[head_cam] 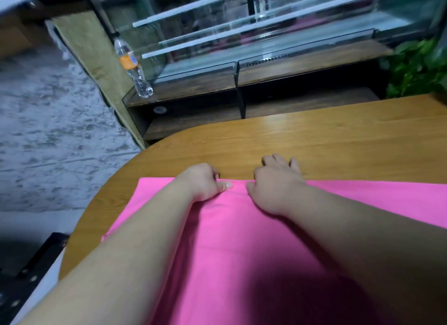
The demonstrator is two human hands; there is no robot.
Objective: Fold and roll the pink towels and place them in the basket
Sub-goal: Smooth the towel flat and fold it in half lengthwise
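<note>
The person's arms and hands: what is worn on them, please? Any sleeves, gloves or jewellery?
Nothing shows. The left forearm and right forearm are bare, with no sleeves in view. The left hand and right hand carry no gloves, rings or watch.

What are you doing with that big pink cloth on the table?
A person is working on a pink towel that lies spread out on the wooden table. The left hand pinches the towel's far edge. The right hand rests on that same edge right beside it, with its fingers reaching past onto the table. The towel is not rolled yet, and no basket is in view.
</note>
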